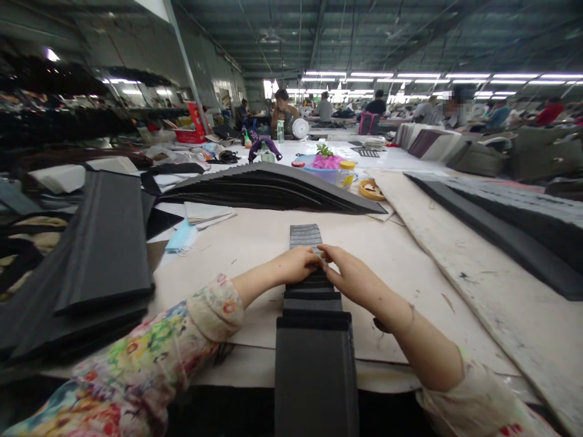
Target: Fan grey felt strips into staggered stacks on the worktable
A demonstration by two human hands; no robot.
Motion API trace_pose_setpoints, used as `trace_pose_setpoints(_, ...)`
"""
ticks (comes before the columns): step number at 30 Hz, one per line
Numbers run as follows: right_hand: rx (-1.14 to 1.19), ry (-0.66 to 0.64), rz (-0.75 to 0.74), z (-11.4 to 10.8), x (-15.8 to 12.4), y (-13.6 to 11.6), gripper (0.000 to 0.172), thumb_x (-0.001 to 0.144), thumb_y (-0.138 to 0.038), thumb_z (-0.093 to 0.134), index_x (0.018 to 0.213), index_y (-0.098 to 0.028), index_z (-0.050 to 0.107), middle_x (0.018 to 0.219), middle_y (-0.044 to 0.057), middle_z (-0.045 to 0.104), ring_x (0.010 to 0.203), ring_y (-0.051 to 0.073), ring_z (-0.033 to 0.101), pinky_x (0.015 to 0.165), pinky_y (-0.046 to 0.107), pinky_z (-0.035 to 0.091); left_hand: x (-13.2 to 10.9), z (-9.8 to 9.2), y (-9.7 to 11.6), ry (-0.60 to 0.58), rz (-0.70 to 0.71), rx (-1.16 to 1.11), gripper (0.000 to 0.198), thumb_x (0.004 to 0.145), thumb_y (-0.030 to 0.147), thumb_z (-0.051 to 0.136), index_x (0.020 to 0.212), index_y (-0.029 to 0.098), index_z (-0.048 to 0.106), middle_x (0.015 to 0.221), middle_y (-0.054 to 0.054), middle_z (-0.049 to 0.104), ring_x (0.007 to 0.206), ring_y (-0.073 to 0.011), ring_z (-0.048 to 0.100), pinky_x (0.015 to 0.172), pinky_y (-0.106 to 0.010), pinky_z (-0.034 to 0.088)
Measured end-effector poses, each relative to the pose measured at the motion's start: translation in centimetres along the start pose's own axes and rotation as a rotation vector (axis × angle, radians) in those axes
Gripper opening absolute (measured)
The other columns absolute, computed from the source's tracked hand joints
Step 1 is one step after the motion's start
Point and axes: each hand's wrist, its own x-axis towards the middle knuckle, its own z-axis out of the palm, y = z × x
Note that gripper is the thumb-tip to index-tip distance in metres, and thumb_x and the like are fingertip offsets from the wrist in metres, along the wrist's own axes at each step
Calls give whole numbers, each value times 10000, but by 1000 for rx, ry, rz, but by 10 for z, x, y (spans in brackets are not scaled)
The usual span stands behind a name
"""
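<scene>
A row of overlapping dark grey panels (316, 370) runs from the table's front edge away from me, each with a black folded-looking edge. At its far end lie lighter grey striped layers (305, 234). My left hand (301, 264) is closed over the row just before these layers, its fingers curled on a dark panel. From the other side, my right hand (348, 270) meets it, thumb and fingers bent inward at the panel's right edge. The fingertips of both hands nearly touch. What lies between the right fingertips is too small to make out.
Dark panels (107, 243) are piled at the left, near a blue face mask (182, 235). A fanned dark stack (268, 182) spans the back, before a yellow-lidded jar (346, 175) and tape roll (371, 189). A long board (473, 291) lies right. People sit farther off.
</scene>
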Motion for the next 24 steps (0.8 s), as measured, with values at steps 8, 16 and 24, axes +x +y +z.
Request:
trace_pose_setpoints(8, -60, -109, -44, 25, 8, 16, 276, 793, -252, 533, 1053, -162, 558, 979, 80, 596, 916, 182, 555, 811, 316, 435, -20, -16, -18, -72, -84, -71, 291, 740, 105, 537, 1020, 146, 604, 986, -51, 607, 919, -162, 550, 810, -244, 428)
trace_pose_setpoints(16, -147, -206, -90, 23, 18, 8, 245, 808, -252, 522, 1015, -150, 604, 951, 96, 593, 920, 197, 537, 823, 315, 411, -28, -18, -19, -66, -96, -49, 268, 730, 68, 526, 970, 148, 615, 955, -38, 605, 896, -156, 553, 785, -230, 428)
trace_pose_setpoints(24, -235, -243, -137, 21, 15, -2, 225, 839, -212, 468, 994, -149, 619, 908, 98, 587, 889, 204, 536, 801, 318, 423, -33, -14, -6, -43, -36, 169, 177, 817, 151, 459, 879, 142, 624, 884, -55, 588, 865, -181, 554, 780, -263, 434)
